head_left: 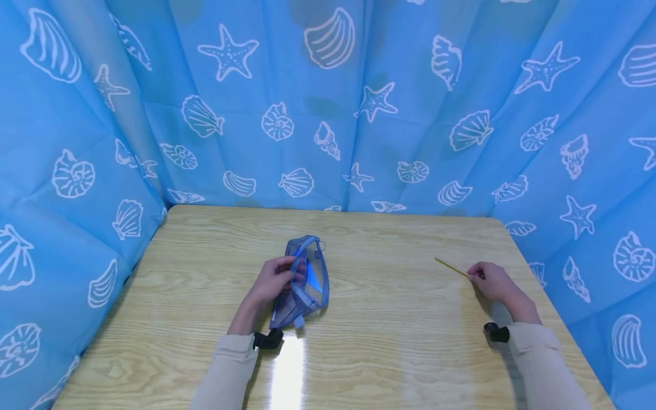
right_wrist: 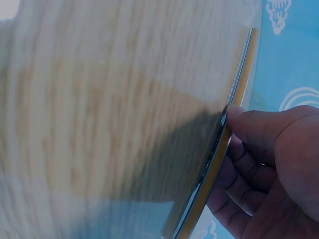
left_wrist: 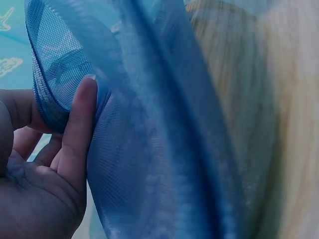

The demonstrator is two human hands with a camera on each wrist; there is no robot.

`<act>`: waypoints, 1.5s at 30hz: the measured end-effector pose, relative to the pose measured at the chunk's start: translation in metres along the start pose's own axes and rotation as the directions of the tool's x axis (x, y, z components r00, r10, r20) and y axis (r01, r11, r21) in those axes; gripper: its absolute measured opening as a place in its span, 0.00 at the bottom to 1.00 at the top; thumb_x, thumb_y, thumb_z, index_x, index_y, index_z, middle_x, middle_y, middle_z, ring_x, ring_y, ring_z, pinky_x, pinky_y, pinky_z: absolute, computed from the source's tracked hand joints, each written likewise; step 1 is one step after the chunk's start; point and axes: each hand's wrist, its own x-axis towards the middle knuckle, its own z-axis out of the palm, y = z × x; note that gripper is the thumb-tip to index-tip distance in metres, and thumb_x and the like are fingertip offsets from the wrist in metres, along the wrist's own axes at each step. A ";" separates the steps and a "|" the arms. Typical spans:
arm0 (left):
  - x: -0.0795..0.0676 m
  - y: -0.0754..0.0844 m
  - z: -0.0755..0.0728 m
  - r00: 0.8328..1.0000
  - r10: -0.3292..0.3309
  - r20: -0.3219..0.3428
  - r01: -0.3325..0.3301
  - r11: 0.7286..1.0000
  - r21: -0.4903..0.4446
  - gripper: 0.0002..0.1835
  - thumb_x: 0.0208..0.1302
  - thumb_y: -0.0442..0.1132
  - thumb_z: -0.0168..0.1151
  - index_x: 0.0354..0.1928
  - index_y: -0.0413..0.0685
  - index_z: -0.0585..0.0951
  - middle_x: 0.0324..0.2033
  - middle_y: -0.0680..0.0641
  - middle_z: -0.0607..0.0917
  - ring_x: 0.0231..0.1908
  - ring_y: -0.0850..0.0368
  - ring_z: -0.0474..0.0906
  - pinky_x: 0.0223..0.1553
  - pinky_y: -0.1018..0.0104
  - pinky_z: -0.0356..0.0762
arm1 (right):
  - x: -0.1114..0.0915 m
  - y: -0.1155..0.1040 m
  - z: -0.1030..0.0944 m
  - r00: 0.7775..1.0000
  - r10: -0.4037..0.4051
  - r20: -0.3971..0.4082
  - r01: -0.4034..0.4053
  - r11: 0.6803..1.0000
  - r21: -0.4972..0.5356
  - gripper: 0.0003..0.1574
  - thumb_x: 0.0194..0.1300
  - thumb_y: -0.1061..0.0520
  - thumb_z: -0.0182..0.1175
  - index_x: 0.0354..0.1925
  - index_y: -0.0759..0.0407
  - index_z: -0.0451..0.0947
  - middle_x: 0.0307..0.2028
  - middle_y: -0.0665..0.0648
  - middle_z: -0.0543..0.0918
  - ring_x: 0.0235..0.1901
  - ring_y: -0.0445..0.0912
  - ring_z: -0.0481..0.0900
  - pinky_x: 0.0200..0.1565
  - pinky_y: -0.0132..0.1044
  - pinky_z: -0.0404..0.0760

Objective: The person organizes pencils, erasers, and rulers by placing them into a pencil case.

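On the left half of the table, my left hand (head_left: 275, 279) grips one side of a blue mesh zipper pouch (head_left: 285, 313). Its mouth gapes, and a bright blue flat piece (head_left: 314, 278) shows inside. In the left wrist view the mesh wall (left_wrist: 119, 149) lies between fingers and thumb, its near part blurred. Far to the right, my right hand (head_left: 491, 280) pinches one end of a slim yellow stick (head_left: 451, 266), which points up and left. Close up in the right wrist view, the stick (right_wrist: 244, 74) shows a flat yellow side and a dark, shiny edge; its exact kind I cannot tell.
The wood-grain table (head_left: 389, 319) ends at a blue curtain (head_left: 318, 102) printed with white shells and starfish, which closes in the back and both sides. Dark bands with small cameras (head_left: 269, 339) sit on both wrists. Bright glare marks the table's front left.
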 end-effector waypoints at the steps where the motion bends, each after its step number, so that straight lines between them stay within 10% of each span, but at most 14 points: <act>1: 0.000 0.000 0.000 1.000 -0.001 -0.003 0.001 1.000 0.000 0.24 0.67 0.22 0.48 0.66 0.31 0.74 0.58 0.33 0.82 0.47 0.51 0.86 0.40 0.69 0.82 | 0.000 0.001 0.001 1.000 -0.002 0.001 0.002 1.000 0.000 0.09 0.73 0.66 0.55 0.42 0.74 0.77 0.33 0.63 0.80 0.33 0.50 0.75 0.36 0.46 0.75; 25: -0.009 0.005 0.007 0.999 0.013 -0.040 -0.012 0.999 0.043 0.24 0.67 0.20 0.47 0.64 0.32 0.76 0.55 0.34 0.83 0.46 0.50 0.85 0.36 0.68 0.81 | -0.009 -0.041 0.005 0.985 -0.023 -0.173 0.072 0.957 0.280 0.19 0.79 0.63 0.48 0.58 0.79 0.70 0.44 0.73 0.79 0.37 0.54 0.81 0.32 0.31 0.78; 37: -0.007 0.007 0.008 0.999 0.003 -0.050 -0.001 0.999 0.044 0.24 0.67 0.20 0.48 0.63 0.34 0.77 0.54 0.35 0.84 0.46 0.51 0.85 0.38 0.66 0.81 | -0.006 -0.064 0.005 0.990 -0.003 -0.142 0.070 0.880 0.469 0.23 0.78 0.66 0.47 0.64 0.80 0.61 0.46 0.70 0.72 0.34 0.38 0.79 0.34 0.34 0.85; 45: -0.006 0.007 0.008 0.998 -0.002 -0.060 0.004 0.999 0.038 0.23 0.69 0.21 0.47 0.64 0.32 0.77 0.56 0.33 0.83 0.46 0.51 0.85 0.38 0.68 0.80 | -0.004 -0.077 0.009 0.996 0.001 -0.087 0.055 0.767 0.640 0.23 0.77 0.67 0.48 0.63 0.80 0.59 0.46 0.67 0.70 0.34 0.38 0.84 0.37 0.38 0.88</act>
